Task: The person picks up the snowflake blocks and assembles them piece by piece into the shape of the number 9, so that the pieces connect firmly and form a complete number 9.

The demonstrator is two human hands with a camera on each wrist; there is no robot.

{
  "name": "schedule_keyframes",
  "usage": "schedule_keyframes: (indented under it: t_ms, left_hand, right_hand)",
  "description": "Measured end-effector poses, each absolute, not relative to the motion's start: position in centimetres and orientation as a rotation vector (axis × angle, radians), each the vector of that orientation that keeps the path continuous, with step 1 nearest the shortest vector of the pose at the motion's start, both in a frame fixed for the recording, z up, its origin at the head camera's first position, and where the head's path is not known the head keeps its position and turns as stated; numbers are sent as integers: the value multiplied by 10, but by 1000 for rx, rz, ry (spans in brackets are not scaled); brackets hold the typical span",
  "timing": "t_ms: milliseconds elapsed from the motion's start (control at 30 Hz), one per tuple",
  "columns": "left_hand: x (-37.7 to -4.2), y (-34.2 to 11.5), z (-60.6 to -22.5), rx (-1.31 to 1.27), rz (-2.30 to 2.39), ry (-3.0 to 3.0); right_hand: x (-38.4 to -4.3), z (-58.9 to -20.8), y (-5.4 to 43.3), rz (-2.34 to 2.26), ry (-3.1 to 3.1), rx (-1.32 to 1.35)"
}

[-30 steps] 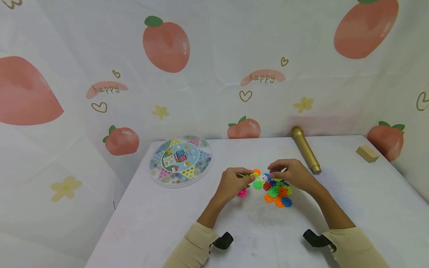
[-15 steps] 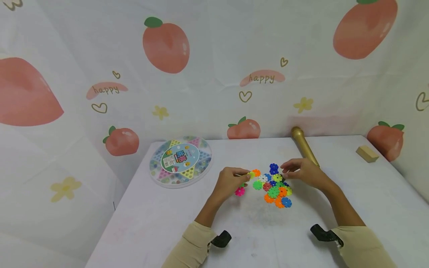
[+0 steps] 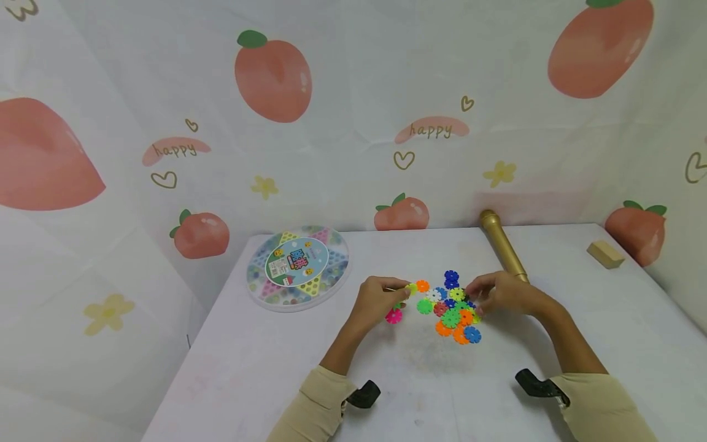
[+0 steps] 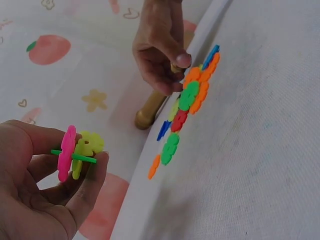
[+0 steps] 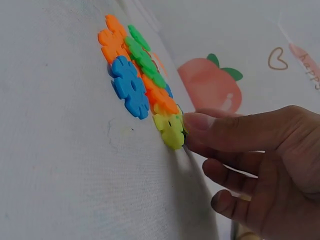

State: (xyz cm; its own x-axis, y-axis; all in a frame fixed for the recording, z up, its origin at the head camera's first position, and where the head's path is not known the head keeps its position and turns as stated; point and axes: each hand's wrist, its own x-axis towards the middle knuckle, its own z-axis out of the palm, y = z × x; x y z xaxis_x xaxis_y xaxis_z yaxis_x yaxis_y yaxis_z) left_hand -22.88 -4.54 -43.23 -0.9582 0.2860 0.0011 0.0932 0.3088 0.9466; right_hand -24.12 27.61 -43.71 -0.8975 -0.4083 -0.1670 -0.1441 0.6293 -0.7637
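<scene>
My left hand [image 3: 381, 301] pinches a small joined cluster of plastic snowflake discs. In the left wrist view it shows a pink disc [image 4: 66, 154], a green disc [image 4: 86, 158] seen edge-on and yellow discs [image 4: 90, 143]. My right hand [image 3: 510, 293] is at the right side of the disc pile, thumb and fingertips bent and apart. In the right wrist view its thumb tip lies against or just beside a yellow disc [image 5: 169, 131]; whether it touches is unclear. The pile includes a green disc [image 3: 451, 317], blue disc [image 3: 472, 334] and orange disc [image 3: 444, 328].
A round, flat Chinese checkers box [image 3: 298, 270] lies at the back left of the white table [image 3: 287, 368]. The gold microphone [image 3: 502, 245] lies behind my right hand. A small wooden block [image 3: 606, 254] sits at the far right.
My right hand has moved right and then down to the pile's right edge, uncovering dark blue discs at the top. My left hand has shifted slightly left with its disc cluster.
</scene>
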Motion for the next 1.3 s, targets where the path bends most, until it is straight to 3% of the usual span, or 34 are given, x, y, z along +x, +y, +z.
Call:
schedule_keyframes:
  t_ms: [433, 1300]
  left_hand:
    - [-229, -45, -432, 354, 1715, 2398]
    - [-226, -42, -434, 415, 1703, 2405]
  right_hand:
    - [-237, -439, 269, -998, 2552, -527]
    - [-241, -432, 272, -1202, 2538, -456]
